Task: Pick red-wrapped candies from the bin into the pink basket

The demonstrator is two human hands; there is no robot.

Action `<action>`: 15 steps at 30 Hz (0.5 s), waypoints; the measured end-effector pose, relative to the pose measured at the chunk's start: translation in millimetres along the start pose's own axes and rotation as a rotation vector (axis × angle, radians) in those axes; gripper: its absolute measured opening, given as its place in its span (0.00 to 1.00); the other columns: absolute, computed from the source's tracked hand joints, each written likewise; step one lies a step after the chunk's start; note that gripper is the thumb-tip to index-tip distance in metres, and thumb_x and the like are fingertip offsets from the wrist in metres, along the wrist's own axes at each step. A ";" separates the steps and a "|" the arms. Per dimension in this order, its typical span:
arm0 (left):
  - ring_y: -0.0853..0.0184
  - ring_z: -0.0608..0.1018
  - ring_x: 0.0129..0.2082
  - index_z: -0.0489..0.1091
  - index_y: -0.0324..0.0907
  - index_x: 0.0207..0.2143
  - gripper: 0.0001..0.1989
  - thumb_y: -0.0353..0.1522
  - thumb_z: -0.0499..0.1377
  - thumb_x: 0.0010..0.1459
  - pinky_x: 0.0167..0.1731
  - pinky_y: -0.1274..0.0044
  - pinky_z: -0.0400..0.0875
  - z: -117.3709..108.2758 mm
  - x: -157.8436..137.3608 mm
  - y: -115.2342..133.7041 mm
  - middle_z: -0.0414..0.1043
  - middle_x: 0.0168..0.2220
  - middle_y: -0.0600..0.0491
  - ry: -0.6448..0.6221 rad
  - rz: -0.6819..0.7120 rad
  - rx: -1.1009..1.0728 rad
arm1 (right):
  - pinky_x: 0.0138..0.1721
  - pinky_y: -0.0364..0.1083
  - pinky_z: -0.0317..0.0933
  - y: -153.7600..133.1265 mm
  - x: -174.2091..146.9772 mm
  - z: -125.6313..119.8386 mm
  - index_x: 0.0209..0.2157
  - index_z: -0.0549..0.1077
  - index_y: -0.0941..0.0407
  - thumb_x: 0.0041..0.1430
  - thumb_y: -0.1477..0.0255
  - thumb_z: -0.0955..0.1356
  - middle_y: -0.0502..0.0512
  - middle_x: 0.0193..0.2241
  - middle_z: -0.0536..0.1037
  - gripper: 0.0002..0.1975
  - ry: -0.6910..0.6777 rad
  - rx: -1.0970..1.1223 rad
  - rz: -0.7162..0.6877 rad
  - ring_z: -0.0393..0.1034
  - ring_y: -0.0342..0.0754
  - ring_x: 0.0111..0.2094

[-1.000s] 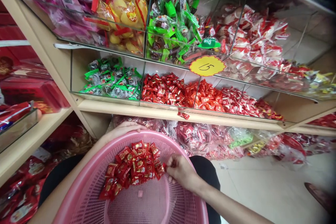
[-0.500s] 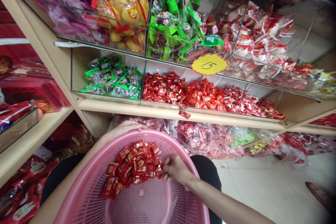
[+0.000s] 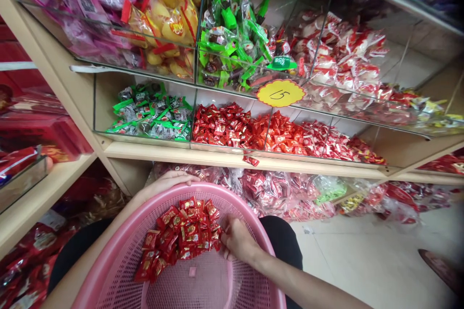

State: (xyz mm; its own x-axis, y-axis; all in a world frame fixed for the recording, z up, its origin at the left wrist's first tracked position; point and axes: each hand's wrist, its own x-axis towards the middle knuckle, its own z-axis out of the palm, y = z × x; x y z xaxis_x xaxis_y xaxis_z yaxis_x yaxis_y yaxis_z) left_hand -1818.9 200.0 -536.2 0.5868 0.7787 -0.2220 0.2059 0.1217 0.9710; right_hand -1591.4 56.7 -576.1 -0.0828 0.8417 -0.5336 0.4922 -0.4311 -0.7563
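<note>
A pink plastic basket (image 3: 239, 199) with mesh walls stands between my knees, tilted toward me. Inside it, a heap of red-wrapped candies (image 3: 190, 231) lies against the far side. My left arm reaches round the basket, and my left hand (image 3: 173, 181) holds its far rim with the fingers laid along it. Inside the basket, my right hand (image 3: 237, 239) is at the right edge of the heap. Its fingers are curled together against the candies, and whatever is between them is hidden.
Glass-fronted shelves ahead hold green-wrapped sweets (image 3: 150, 113), red candies (image 3: 221, 125) and orange-red ones (image 3: 281, 133). A yellow price tag (image 3: 281, 93) reads 15. One loose candy (image 3: 251, 160) lies on the wooden ledge (image 3: 203, 155). Plastic bags of sweets (image 3: 268, 186) sit below.
The whole view has shifted slightly, with the shelves a little further left and lower. My right hand stays by the heap, its fingers curled in a little more. My left hand keeps to the rim.
</note>
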 end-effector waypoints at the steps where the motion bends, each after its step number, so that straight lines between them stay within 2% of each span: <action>1: 0.60 0.72 0.45 0.74 0.39 0.36 0.16 0.42 0.58 0.51 0.46 0.74 0.63 -0.3 -0.4 0.5 0.73 0.44 0.49 -0.011 -0.002 0.010 | 0.10 0.38 0.56 -0.4 -0.1 -0.1 0.34 0.54 0.55 0.49 0.84 0.57 0.42 0.10 0.66 0.12 -0.006 -0.016 -0.007 0.63 0.43 0.11; 4: 0.59 0.71 0.46 0.71 0.38 0.28 0.15 0.42 0.57 0.53 0.48 0.73 0.62 -0.4 -0.6 1.6 0.71 0.47 0.49 -0.053 0.017 -0.049 | 0.10 0.39 0.56 -2.5 -3.8 -2.3 0.36 0.55 0.56 0.52 0.81 0.58 0.42 0.10 0.65 0.09 -0.009 -0.079 -0.012 0.63 0.45 0.11; 6: 0.59 0.71 0.47 0.70 0.37 0.26 0.15 0.41 0.57 0.53 0.48 0.73 0.61 -0.4 0.0 1.7 0.70 0.49 0.48 -0.058 0.022 -0.082 | 0.10 0.39 0.54 -6.0 -9.0 -5.8 0.36 0.57 0.57 0.53 0.79 0.59 0.43 0.11 0.65 0.08 0.015 -0.142 -0.032 0.63 0.45 0.11; 8: 0.60 0.71 0.47 0.69 0.37 0.26 0.15 0.41 0.57 0.53 0.48 0.73 0.61 -1.0 0.9 0.7 0.69 0.49 0.47 -0.048 0.016 -0.086 | 0.13 0.39 0.54 -13.3 -14.4 -11.5 0.34 0.60 0.57 0.53 0.77 0.60 0.45 0.13 0.66 0.05 0.085 -0.222 -0.114 0.64 0.44 0.13; 10: 0.60 0.71 0.47 0.70 0.36 0.28 0.15 0.41 0.57 0.54 0.48 0.74 0.61 -2.3 2.3 -1.6 0.70 0.49 0.48 -0.054 0.016 -0.051 | 0.17 0.38 0.55 -25.9 -17.8 -20.0 0.29 0.63 0.57 0.53 0.76 0.62 0.47 0.16 0.68 0.01 0.170 -0.273 -0.261 0.65 0.42 0.15; 12: 0.61 0.70 0.47 0.71 0.36 0.30 0.16 0.41 0.56 0.54 0.47 0.76 0.60 -3.4 4.0 -4.3 0.71 0.47 0.48 -0.061 0.026 0.009 | 0.19 0.38 0.54 -44.0 -17.3 -31.2 0.25 0.64 0.57 0.55 0.72 0.63 0.48 0.17 0.70 0.06 0.205 -0.243 -0.402 0.64 0.40 0.16; 15: 0.63 0.72 0.44 0.70 0.35 0.28 0.16 0.42 0.56 0.54 0.44 0.78 0.62 -3.4 6.0 -6.2 0.70 0.48 0.49 -0.053 0.027 0.000 | 0.18 0.38 0.53 -75.4 -8.1 -50.7 0.22 0.63 0.56 0.60 0.63 0.60 0.47 0.16 0.69 0.16 0.181 -0.091 -0.517 0.61 0.38 0.14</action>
State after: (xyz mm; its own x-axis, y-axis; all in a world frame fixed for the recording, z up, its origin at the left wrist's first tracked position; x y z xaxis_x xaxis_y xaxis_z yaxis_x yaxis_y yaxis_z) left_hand -1819.3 206.0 -543.3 0.6331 0.7477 -0.2005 0.1897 0.1013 0.9766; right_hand -1583.9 98.8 -495.6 -0.1870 0.9821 -0.0221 0.5005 0.0759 -0.8624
